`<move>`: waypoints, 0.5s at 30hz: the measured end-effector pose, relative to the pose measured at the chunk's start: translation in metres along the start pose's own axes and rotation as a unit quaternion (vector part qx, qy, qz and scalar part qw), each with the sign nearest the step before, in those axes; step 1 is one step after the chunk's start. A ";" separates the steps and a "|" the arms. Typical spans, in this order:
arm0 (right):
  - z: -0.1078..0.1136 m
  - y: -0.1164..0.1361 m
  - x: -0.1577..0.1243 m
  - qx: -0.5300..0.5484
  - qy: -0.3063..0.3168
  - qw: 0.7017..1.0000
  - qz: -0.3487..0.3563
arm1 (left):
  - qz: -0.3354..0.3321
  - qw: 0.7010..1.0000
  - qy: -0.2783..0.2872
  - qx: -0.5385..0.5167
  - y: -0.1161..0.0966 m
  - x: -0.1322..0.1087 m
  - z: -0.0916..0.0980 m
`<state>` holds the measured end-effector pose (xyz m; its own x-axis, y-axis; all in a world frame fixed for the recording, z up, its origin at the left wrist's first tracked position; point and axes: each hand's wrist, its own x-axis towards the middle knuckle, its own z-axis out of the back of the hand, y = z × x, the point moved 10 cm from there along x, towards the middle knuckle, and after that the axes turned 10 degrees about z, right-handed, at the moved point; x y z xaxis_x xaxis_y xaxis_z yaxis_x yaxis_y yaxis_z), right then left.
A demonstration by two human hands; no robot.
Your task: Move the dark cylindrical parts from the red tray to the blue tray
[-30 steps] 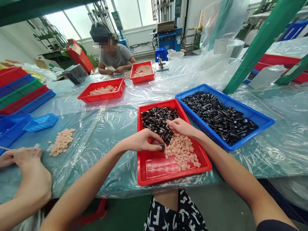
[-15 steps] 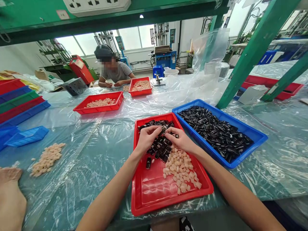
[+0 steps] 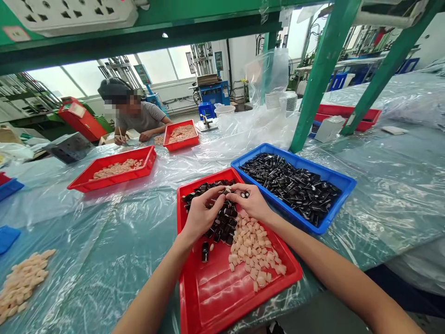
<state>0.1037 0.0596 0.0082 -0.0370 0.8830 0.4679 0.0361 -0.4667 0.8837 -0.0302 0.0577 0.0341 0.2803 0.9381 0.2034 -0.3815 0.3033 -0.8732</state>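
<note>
My left hand [image 3: 203, 213] and my right hand [image 3: 253, 203] meet over the far half of a red tray [image 3: 205, 320], fingertips pinched together on a small dark part [image 3: 226, 190]. Between the curled fingers of my right hand sit more black pieces with pale ends [image 3: 245, 194]. Below my hands lies a heap of glossy black parts [image 3: 222, 227], partly hidden by them. Beside it, under my right wrist, spreads a pile of pale beige pieces [image 3: 252, 248]. A single black part [image 3: 205, 252] lies apart, near a tiny pale piece [image 3: 212, 247].
A blue tray [image 3: 339, 204] full of black parts adjoins on the right. Beige pieces [image 3: 24, 283] lie on the plastic-covered table at left. Two red trays [image 3: 114, 178] of beige pieces stand farther back, near a seated person [image 3: 146, 116]. A green post [image 3: 321, 69] rises at right.
The view has swung to the right, so the scene sits farther left. My hands stay together over the tray, the left fingers now more curled around the small part. The person opposite has shifted their hands.
</note>
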 end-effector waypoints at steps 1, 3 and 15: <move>0.000 0.001 0.000 0.006 -0.003 1.000 0.002 | -0.011 1.000 0.007 0.012 -0.003 -0.001 -0.001; 0.000 0.001 -0.001 0.021 -0.005 1.000 0.000 | -0.027 0.999 0.021 0.035 -0.007 -0.002 -0.002; -0.008 -0.004 -0.004 -0.020 0.051 0.998 -0.032 | -0.013 1.000 -0.013 0.019 -0.005 0.000 0.008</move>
<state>0.0953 0.0577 0.0030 -0.1403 0.9025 0.4072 -0.0098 -0.4125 0.9109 -0.0357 0.0573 0.0418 0.2685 0.9334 0.2378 -0.4068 0.3337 -0.8504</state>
